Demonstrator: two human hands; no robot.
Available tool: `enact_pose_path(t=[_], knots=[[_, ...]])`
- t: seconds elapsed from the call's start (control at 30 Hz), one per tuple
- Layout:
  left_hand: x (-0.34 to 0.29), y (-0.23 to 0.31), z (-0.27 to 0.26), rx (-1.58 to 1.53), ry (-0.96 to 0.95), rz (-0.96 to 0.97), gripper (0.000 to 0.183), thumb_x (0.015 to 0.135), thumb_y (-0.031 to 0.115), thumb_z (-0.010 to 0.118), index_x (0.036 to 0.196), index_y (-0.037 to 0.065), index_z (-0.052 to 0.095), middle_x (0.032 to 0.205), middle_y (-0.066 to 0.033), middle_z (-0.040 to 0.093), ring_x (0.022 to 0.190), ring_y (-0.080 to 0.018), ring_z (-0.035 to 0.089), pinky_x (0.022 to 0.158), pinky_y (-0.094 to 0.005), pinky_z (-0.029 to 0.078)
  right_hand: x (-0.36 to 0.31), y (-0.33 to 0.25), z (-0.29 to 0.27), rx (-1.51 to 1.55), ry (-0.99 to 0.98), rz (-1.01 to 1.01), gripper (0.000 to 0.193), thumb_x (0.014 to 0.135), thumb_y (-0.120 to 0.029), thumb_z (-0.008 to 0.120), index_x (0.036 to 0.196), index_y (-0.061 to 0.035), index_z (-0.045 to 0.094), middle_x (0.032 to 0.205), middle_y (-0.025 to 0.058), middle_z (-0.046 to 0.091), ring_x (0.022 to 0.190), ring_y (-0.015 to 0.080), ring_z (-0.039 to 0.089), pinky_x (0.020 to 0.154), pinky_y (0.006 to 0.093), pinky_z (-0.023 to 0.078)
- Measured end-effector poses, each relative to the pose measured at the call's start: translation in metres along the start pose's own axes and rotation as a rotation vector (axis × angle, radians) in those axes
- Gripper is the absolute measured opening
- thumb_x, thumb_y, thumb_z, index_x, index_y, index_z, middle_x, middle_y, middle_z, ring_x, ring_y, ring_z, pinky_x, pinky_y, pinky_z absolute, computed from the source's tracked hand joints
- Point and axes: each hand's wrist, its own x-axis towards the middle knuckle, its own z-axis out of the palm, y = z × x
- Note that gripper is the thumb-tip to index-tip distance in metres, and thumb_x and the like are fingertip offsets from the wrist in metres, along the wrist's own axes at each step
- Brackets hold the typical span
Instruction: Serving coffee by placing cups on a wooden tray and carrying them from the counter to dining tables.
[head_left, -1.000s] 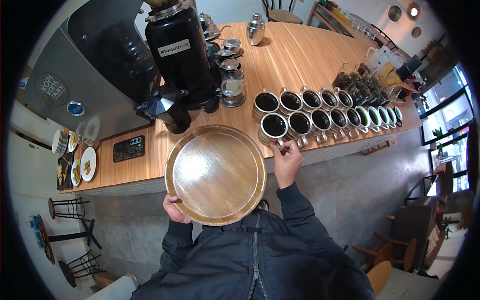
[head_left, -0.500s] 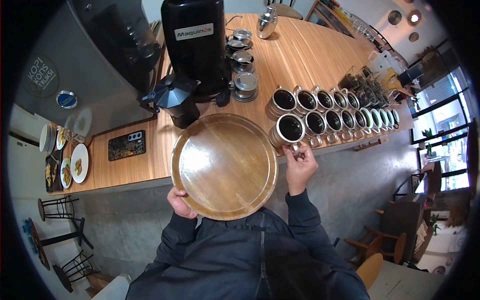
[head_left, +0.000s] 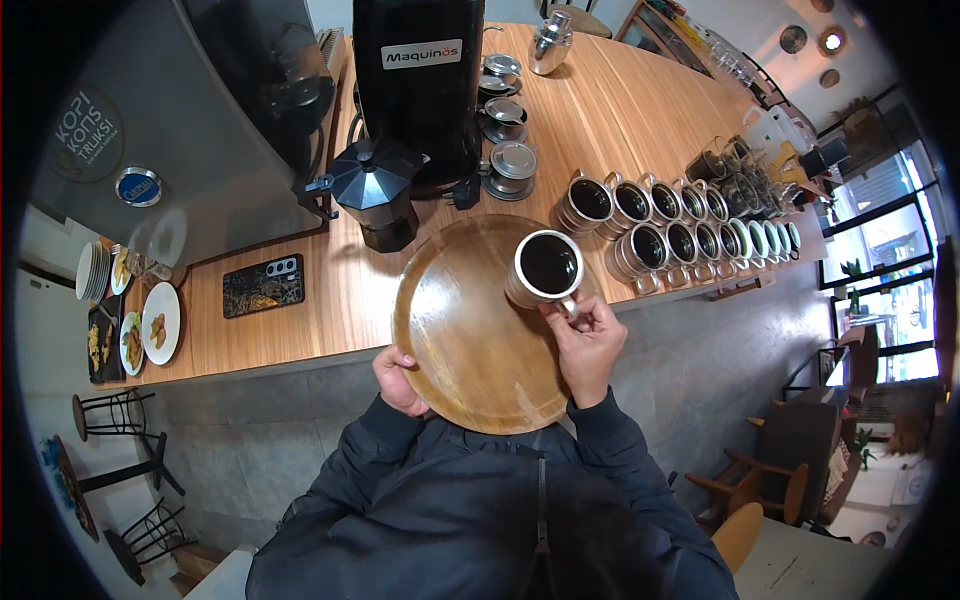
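Note:
My left hand [head_left: 400,382] grips the near left rim of a round wooden tray [head_left: 470,350], thumb on top. By its handle, my right hand [head_left: 587,348] holds a mug of dark coffee [head_left: 547,266] over the tray's right side; whether its base touches the tray I cannot tell. Right of the tray, two rows of similar filled mugs [head_left: 642,250] stand on the wooden counter [head_left: 620,110], handles pointing outward. Pale green-white cups [head_left: 760,240] continue the front row.
A moka pot [head_left: 375,195] stands just behind the tray, beside a black grinder-like machine [head_left: 420,110]. Metal drip filters [head_left: 513,165] and a shaker [head_left: 550,45] are farther back. A phone [head_left: 263,286] and plates of food [head_left: 161,325] lie to the left.
My right hand has lifted the nearest front-row mug and brought it left over the tray. In the picture, the tray and my left hand have shifted right.

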Motion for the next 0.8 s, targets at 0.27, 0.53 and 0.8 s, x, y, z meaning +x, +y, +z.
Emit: enact_pose_path(t=[0.27,0.53,0.8], knots=[[0.012,-0.008,0.01,0.068,-0.026,-0.054,0.066,0.068,0.017,0.047,0.128,-0.008,0.055,0.126,-0.0225,0.064,0.113,-0.0363,0.064,0.107,-0.0475,0.047,-0.015,0.001,0.024,0.164,-0.183,0.056,0.022,0.083,0.007,0.076,0.078,0.0032,0.055,0.109,0.0166,0.072,0.081,0.0055,0.061,0.063,0.0223,0.051],[0.015,-0.009,0.017,0.075,-0.095,-0.032,0.066,0.067,0.016,0.048,0.127,-0.008,0.054,0.124,-0.0216,0.064,0.114,-0.0346,0.062,0.107,-0.0469,0.047,-0.02,-0.019,0.039,0.07,-0.256,0.029,0.026,0.08,0.004,0.079,0.073,0.0033,0.054,0.105,0.0157,0.074,0.074,0.0043,0.058,0.059,0.0237,0.049],[0.015,-0.011,0.017,0.064,-0.114,0.015,0.064,0.067,0.014,0.048,0.126,-0.008,0.055,0.123,-0.02,0.064,0.113,-0.0343,0.062,0.107,-0.0457,0.047,-0.021,-0.013,0.046,0.105,-0.271,-0.022,0.03,0.081,-0.001,0.081,0.073,0.0016,0.053,0.103,0.0106,0.074,0.068,0.0005,0.051,0.053,0.0202,0.042]])
